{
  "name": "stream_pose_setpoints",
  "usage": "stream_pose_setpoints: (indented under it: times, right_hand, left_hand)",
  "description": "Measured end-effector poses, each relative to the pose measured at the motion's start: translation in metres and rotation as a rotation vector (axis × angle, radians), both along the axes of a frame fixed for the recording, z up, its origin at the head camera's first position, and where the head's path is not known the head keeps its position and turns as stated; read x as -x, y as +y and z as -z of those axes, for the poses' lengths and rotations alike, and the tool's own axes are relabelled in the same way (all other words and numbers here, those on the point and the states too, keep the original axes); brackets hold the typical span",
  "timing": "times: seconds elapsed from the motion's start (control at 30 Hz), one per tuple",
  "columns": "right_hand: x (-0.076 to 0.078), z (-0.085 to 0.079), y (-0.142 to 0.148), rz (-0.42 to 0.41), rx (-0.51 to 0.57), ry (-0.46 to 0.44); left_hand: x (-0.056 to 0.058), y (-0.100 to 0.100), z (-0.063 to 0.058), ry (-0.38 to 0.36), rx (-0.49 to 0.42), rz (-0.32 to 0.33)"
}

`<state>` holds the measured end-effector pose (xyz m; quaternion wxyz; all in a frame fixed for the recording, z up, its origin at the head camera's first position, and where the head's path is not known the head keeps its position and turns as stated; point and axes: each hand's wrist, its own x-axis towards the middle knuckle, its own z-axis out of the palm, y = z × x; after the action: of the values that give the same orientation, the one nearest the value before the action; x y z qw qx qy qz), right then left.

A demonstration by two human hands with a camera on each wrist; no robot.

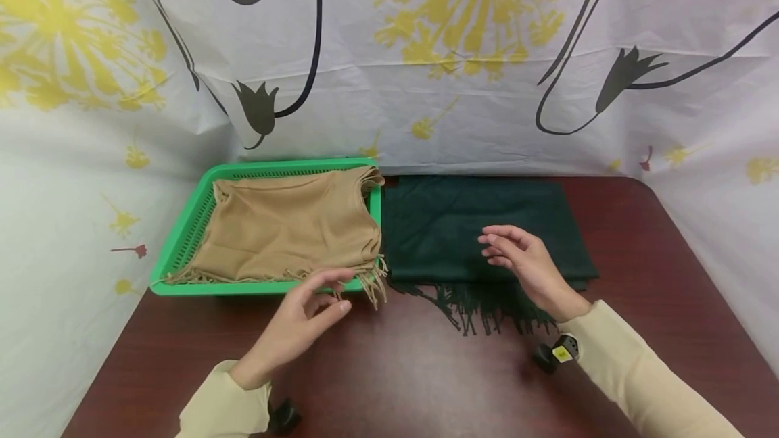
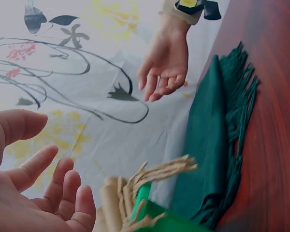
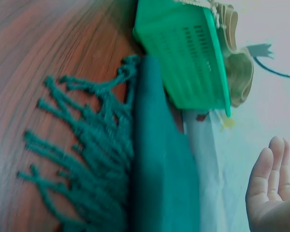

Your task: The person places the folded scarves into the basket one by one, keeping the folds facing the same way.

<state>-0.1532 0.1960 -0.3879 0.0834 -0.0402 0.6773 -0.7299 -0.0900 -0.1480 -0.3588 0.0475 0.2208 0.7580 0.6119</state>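
- Tan woven cloth with a twisted fringe (image 1: 286,222) lies folded in a shallow, bright green plastic basket with slotted walls (image 1: 243,288), its fringed corner hanging over the rim at the front right.
- Dark green folded cloth with a knotted fringe (image 1: 438,235) lies flat on the reddish-brown wood-grain table (image 1: 414,370), just right of the basket, fringe toward the person.
- The person's left hand (image 1: 298,320) is near the basket's front right corner, fingers loosely bent, grasping nothing; it seems apart from the rim, though the overhead angle makes that hard to judge.
- The right hand (image 1: 526,262) hovers over the dark green cloth, relaxed and holding nothing.
- White fabric printed with yellow and grey flowers (image 1: 426,134) hangs behind the table.
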Motion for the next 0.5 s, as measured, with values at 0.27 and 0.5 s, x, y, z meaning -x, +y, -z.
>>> stream_pose_setpoints:
  times: [0.27,0.5]
  right_hand:
    - [-0.013,0.009,0.021,0.042,-0.012,-0.055]
    - [-0.021,0.009,0.043,0.078,0.088,-0.162]
  left_hand:
    - [0.003,0.026,0.011,0.077,0.040,0.099]
    - [0.007,0.054,0.019,-0.013,0.041,0.179]
